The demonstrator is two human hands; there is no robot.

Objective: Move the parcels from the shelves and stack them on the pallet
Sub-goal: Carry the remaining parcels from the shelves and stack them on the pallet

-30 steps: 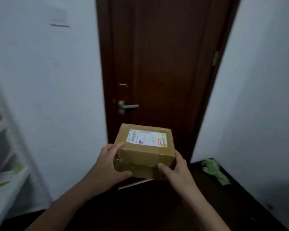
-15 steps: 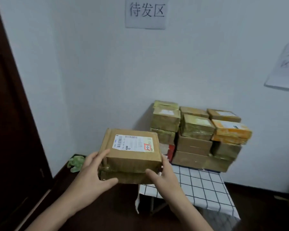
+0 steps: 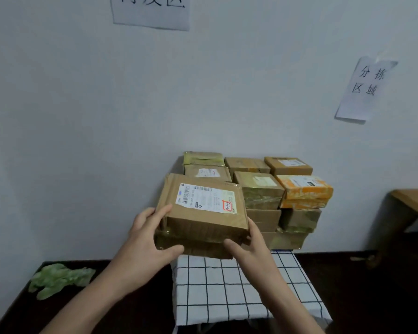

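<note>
**Q:** What is in hand here?

**A:** A person holds a brown cardboard parcel (image 3: 203,220) in the air, just in front of a stack of parcels (image 3: 258,196) that stands on a black-and-white checked cloth (image 3: 239,285). The left hand (image 3: 150,239) grips the parcel's left end. Its fingers (image 3: 162,210) lie up the side and the thumb curls across the near face. The right hand (image 3: 246,247) cups the lower right corner with the thumb along the bottom edge. Its other fingers are hidden behind the box.

**Q:** How will it handle?

**A:** Probably light to moderate in weight, since two hands carry it with no visible strain. The board looks stiff and corrugated. It is banded in glossy clear tape that may be slick under a palm. A white shipping label (image 3: 205,198) with a barcode covers much of the top. The present hold seems the right one: opposite ends, taken low, where the box's edges give purchase.

**Q:** And the pile it faces?

**A:** Squat boxes in about three layers against the white wall (image 3: 82,116). Most are brown and shiny with tape, and one orange parcel (image 3: 304,191) sits at the right. The tops are uneven, so the parcel will likely need a flat, square seat or it may rock or slide.
</note>
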